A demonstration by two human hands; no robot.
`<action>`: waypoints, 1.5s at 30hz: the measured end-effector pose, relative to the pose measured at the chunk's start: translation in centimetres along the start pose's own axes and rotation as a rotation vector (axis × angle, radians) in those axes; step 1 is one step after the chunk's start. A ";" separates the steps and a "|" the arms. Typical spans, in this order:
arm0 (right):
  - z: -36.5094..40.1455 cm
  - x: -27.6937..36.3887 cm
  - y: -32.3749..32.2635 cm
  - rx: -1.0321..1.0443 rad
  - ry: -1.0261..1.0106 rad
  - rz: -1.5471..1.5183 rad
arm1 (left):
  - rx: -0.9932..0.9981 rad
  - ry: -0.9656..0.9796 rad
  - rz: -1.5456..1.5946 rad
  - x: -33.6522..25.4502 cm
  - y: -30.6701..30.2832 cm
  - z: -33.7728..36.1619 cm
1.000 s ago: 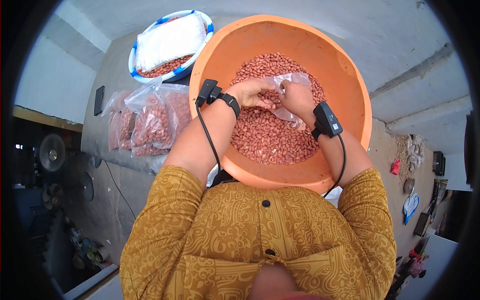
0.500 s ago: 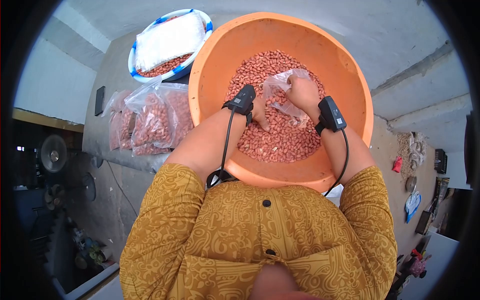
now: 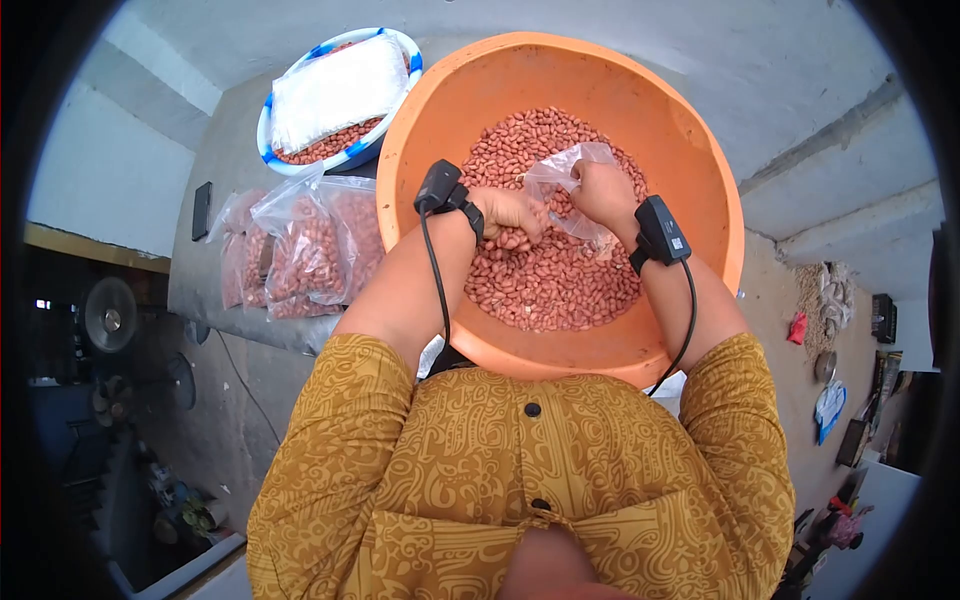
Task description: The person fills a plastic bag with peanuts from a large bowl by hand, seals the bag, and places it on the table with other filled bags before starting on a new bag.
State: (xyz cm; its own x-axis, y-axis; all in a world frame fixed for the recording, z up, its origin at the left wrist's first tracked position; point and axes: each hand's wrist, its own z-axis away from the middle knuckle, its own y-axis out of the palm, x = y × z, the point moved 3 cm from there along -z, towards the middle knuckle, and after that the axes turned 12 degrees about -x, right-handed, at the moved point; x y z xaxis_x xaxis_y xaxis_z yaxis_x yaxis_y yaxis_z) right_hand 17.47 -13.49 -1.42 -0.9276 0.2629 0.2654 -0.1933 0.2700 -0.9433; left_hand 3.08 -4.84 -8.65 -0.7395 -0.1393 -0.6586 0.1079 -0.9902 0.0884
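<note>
A wide orange basin (image 3: 680,130) holds a broad heap of red-skinned peanuts (image 3: 555,290). My left hand (image 3: 508,212) is curled around a handful of the peanuts, some showing beneath its fingers, close to the mouth of a clear plastic bag (image 3: 560,172). With fingers closed on the bag's edge, my right hand (image 3: 605,195) keeps it low over the heap. Part of the bag lies behind that hand.
Several filled clear bags of peanuts (image 3: 305,250) stand left of the basin. Behind them is a blue-and-white tub (image 3: 268,130) with peanuts and a white stack of plastic bags (image 3: 340,88). A dark phone (image 3: 202,210) lies at far left.
My left hand has risen from the peanuts and turned, now carrying a handful toward the bag. My right hand still holds the bag in nearly the same spot.
</note>
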 end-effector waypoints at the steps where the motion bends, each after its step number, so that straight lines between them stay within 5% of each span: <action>1: 0.0 0.1 0.1 0.009 0.001 -0.003 | -0.051 0.052 0.161 -0.6 -0.3 0.6; 4: 0.0 0.6 0.2 0.029 0.013 -0.024 | -0.314 0.274 0.516 -2.3 1.1 1.7; 8: 0.2 1.7 -0.6 0.051 0.070 -0.109 | -0.033 0.471 0.700 -2.8 0.6 0.7; 11: 0.1 1.8 -1.1 0.019 0.096 -0.146 | -0.240 0.443 0.663 -3.7 1.0 2.4; 15: -0.5 -0.2 0.2 -0.088 0.088 -0.109 | -0.586 0.175 0.200 -2.5 -1.8 1.8; 16: -0.5 -0.3 0.1 -0.075 0.102 -0.102 | -0.549 0.034 -0.164 -2.1 -3.0 1.3; 20: -0.6 -0.4 -0.2 -0.042 0.131 -0.091 | -0.844 0.070 -0.962 -1.9 0.6 2.6; 26: -0.4 -0.7 -0.1 -0.054 0.109 -0.083 | -0.423 0.070 -1.046 -0.6 4.3 0.1; 30: -0.5 -0.8 -0.2 -0.016 0.124 -0.084 | -0.058 0.009 -1.406 0.7 7.2 -1.8; 33: -0.4 -0.8 -0.3 -0.013 0.123 -0.078 | 0.035 0.003 -1.289 0.8 6.5 -1.9; 35: -0.5 -0.8 -0.4 -0.004 0.123 -0.080 | -0.060 0.161 -0.983 0.1 4.9 -0.9; 37: -0.5 -0.8 -0.2 0.013 0.117 -0.087 | -0.004 0.046 -0.287 0.6 2.5 -1.4; 39: -0.4 -1.0 0.1 0.038 0.102 -0.095 | -0.120 0.138 0.178 -0.8 1.4 0.4; 45: 0.2 1.8 -0.4 0.111 0.118 -0.263 | -0.169 0.431 0.697 -2.3 -0.2 -0.4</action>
State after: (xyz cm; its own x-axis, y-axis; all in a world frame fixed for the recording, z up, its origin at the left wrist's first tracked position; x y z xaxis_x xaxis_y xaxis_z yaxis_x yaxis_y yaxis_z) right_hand 15.87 -13.30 -0.59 -0.7989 0.3045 0.5187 -0.4620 0.2416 -0.8533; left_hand 5.07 -4.32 -7.44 -0.1515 -0.6709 -0.7259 0.5697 -0.6594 0.4906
